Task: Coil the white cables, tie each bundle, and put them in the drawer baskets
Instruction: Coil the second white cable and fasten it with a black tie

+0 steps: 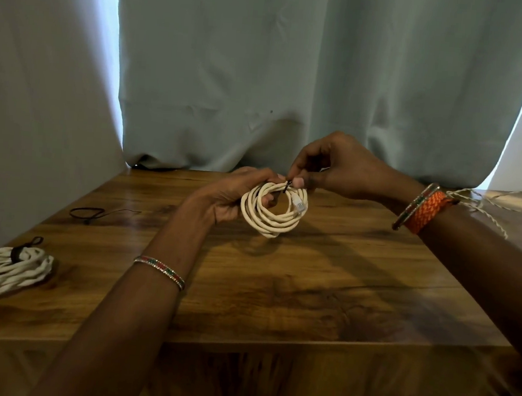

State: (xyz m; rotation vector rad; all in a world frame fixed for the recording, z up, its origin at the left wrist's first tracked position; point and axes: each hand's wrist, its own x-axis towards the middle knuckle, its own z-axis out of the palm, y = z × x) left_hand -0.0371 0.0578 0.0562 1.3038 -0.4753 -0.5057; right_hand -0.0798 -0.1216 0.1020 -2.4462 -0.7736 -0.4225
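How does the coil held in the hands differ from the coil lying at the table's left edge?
The held coil is lifted off the table, gripped by the left hand; the left-edge coil lies flat. The held coil is rounder with smooth strands; the left-edge coil looks twisted. Both are white and carry a dark tie.

Left arm: bare forearm reaching forward from lower left, beaded bangle at the wrist
Left hand (231, 195): palm turned up and inward, fingers curled round the rim of a coiled white cable (273, 210)
Right arm: bare forearm entering from the right, bangle and orange braided band at the wrist
Right hand (335, 166): raised, fingertips (299, 182) pinching a black tie (287, 187) at the coil's top
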